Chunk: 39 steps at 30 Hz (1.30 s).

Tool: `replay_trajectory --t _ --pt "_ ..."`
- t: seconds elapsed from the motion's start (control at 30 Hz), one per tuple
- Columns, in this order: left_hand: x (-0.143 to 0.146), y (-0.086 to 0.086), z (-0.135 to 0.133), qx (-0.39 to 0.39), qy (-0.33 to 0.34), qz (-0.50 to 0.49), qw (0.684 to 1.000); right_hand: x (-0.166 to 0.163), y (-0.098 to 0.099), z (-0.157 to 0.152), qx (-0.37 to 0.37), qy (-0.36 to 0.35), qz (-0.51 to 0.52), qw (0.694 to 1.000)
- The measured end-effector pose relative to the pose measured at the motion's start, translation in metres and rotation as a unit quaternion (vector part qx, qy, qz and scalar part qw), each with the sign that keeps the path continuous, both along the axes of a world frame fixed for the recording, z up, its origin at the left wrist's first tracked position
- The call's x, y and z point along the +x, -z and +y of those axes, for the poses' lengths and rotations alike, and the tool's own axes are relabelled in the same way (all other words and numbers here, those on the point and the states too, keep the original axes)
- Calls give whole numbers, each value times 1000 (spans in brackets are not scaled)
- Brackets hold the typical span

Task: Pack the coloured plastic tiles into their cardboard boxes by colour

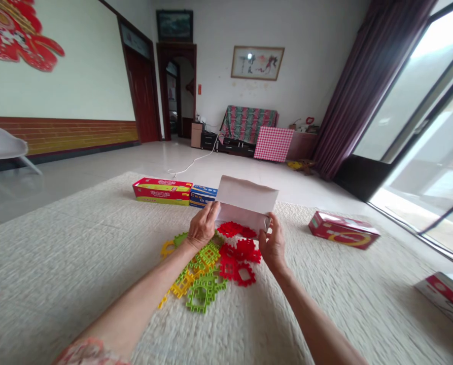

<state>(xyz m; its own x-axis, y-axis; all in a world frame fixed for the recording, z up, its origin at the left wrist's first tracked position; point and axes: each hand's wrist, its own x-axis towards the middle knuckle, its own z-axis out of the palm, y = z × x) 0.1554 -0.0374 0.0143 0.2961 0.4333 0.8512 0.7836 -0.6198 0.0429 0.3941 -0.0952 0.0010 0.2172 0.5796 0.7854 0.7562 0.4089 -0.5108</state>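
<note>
Both hands hold an open cardboard box [247,195] with a plain greyish inside and its flap standing up. My left hand [204,225] grips the box's left end, and my right hand [274,243] is closed around the right end. Red plastic building pieces [230,267] with notched edges lie below the box; a few more red ones show at its lower edge, and I cannot tell whether they are inside. Beside them, under my left forearm, green pieces [198,298] and yellow pieces [182,285] are spread in an overlapping heap.
On the cream textured cover [108,243] stand a red and yellow-green box [162,192] and a blue box [201,194] behind my left hand. A dark red box [343,230] sits to the right, with a red and white box [449,299] nearer. A white chair [3,144] is far left.
</note>
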Motion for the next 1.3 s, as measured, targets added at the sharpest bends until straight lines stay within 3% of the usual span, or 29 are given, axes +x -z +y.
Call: replay_trajectory --t 0.2,0.37,0.6,0.83,1.0,1.3 --pt "-10 -5 0 106 4 -36 994 -7 -13 -7 65 2 -19 998" --pt "-5 0 14 78 1 8 997 -3 0 15 35 -12 -11 999" --pt "-13 -17 5 113 6 -32 993 -10 -22 2 78 -8 -10 997" --pt "-11 -11 5 89 -12 -12 996 -12 -11 11 23 -21 1 1000" --pt "-16 -18 -5 127 -14 -49 991 -15 -21 2 72 -14 -10 997" --pt "-14 -17 -15 101 -34 -18 994 -19 0 1 15 -15 11 1000"
